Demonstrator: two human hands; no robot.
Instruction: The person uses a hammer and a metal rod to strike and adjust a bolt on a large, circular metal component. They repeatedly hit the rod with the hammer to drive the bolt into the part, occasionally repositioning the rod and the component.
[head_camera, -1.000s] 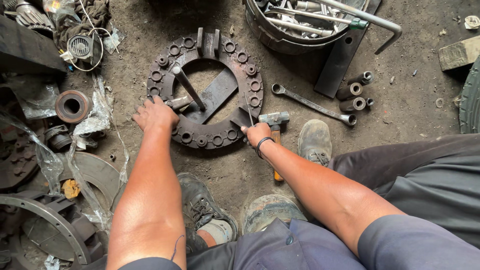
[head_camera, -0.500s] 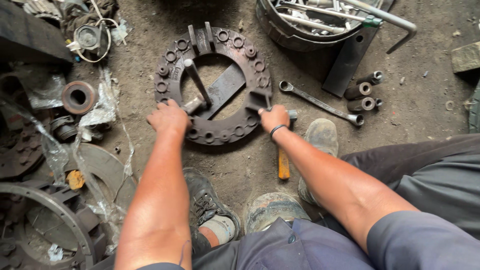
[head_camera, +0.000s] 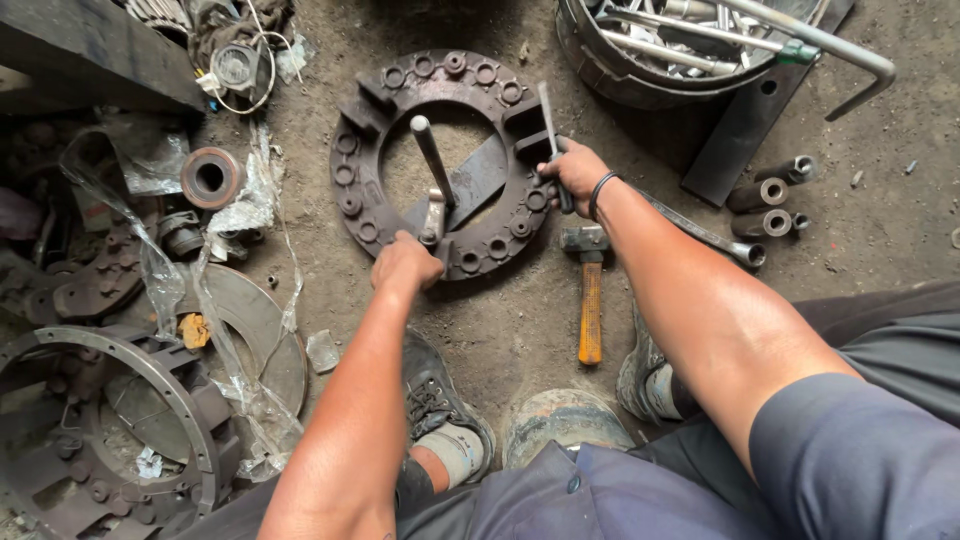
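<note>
Since half a second ago the right hand (head_camera: 572, 172) has left the rusty round clutch cover ring (head_camera: 447, 165) on the dirt floor (head_camera: 520, 320) and closed around a thin steel rod (head_camera: 549, 130), while the left hand (head_camera: 405, 265) presses curled on its near rim, likely readying to pry, needing steady leverage.

A dirt floor (head_camera: 520, 330) in even daylight, with rusty scrap parts (head_camera: 110, 420) at near left and a metal tub (head_camera: 640, 70) at far right.
</note>
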